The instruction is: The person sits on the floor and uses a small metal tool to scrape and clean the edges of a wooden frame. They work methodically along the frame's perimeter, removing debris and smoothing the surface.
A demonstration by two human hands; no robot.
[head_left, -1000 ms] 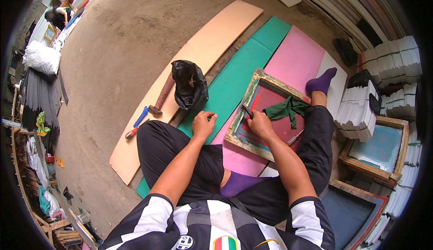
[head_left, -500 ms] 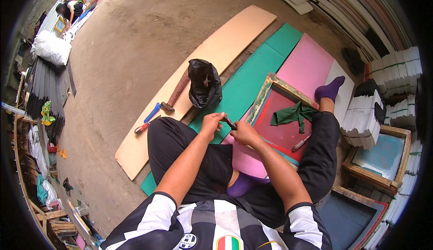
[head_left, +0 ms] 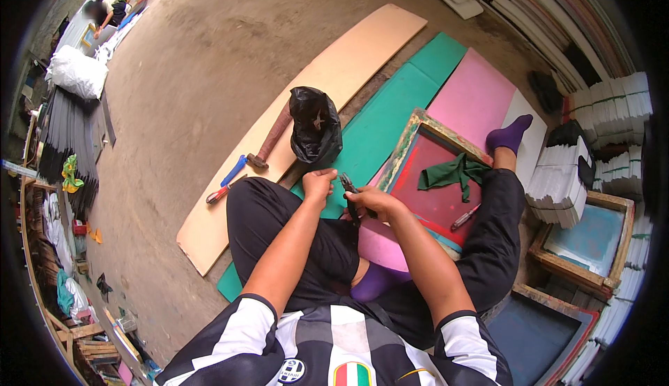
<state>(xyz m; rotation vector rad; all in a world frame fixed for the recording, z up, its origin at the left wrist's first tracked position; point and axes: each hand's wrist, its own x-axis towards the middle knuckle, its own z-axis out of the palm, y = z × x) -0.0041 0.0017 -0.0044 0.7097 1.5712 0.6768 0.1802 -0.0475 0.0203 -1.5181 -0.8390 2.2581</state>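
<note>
I see bare tan board [head_left: 362, 51] stretching ahead; the black plastic bag [head_left: 315, 134] blocks its near edge, hammer [head_left: 272, 139] just beside.

Both hands [head_left: 345, 192] on dark pliers [head_left: 350, 196] beside red-meshed wooden frame [head_left: 418, 150].

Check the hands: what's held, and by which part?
Right hand grips dark pliers by the handles, jaws pointing up. Left hand is closed beside the jaws; what it pinches cannot be told.
</note>
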